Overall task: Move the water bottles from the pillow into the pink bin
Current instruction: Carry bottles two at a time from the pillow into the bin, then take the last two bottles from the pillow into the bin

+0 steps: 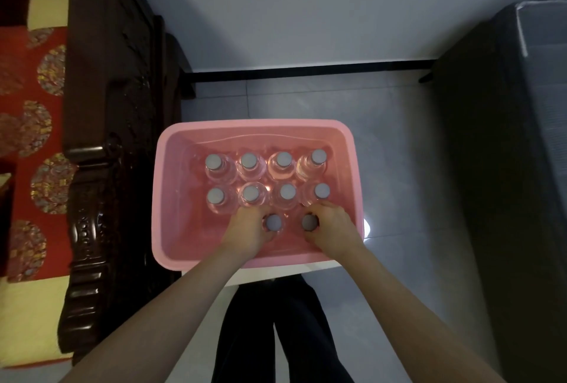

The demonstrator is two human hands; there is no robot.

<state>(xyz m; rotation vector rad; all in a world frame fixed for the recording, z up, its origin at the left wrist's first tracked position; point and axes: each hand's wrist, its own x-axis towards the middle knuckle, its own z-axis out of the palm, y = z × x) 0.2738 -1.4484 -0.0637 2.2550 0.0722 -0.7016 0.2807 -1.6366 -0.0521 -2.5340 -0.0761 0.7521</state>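
Observation:
The pink bin (171,168) stands on the pale floor in front of me. Inside it, several clear water bottles with grey caps stand upright in two rows, such as the far left bottle (214,162). Nearer to me, my left hand (250,224) is wrapped around one upright bottle (273,222) and my right hand (329,226) is wrapped around another bottle (310,222). Both held bottles are inside the bin, beside the near row. The pillow is not in view.
A dark carved wooden bed frame (101,168) with red and yellow bedding (30,125) runs along the left, close to the bin. A dark cabinet or sofa (497,152) stands at the right. My dark trouser legs (276,330) are below the bin.

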